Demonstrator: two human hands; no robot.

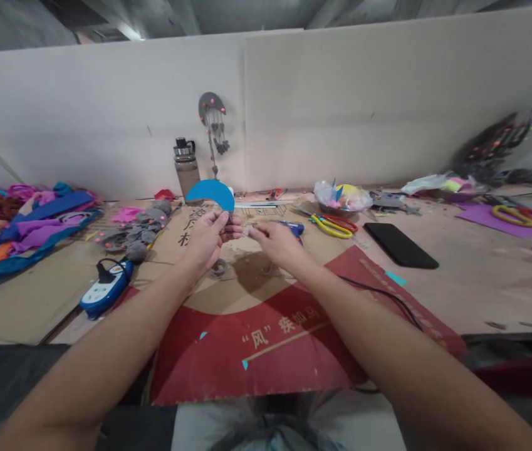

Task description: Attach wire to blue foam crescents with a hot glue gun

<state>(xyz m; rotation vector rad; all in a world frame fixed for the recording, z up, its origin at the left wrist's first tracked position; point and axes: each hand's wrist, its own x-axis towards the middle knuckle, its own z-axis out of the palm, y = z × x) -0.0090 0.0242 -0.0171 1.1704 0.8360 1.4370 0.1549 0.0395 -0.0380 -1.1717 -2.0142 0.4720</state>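
My left hand [213,238] pinches the lower right end of a blue crescent-shaped piece [213,192], which stands up above the fingers. Close beside it on the right, my right hand [275,240] has its thumb and fingertips pressed together. What those right fingers hold, perhaps something thin and pale, is too small to name. Both hands are above a red and brown cardboard sheet [266,376]. Beneath the left hand sits a small clear round container [219,268]. Part of a blue tool [295,229], perhaps a glue gun, shows behind my right hand.
Yellow-handled scissors [334,227] and a black phone [401,245] lie to the right. At left are a blue-and-white power strip [106,289], grey felt pieces [141,228] and heaped coloured fabric [31,219]. A bottle [187,170] stands by the white wall. A black cable [383,291] crosses the cardboard.
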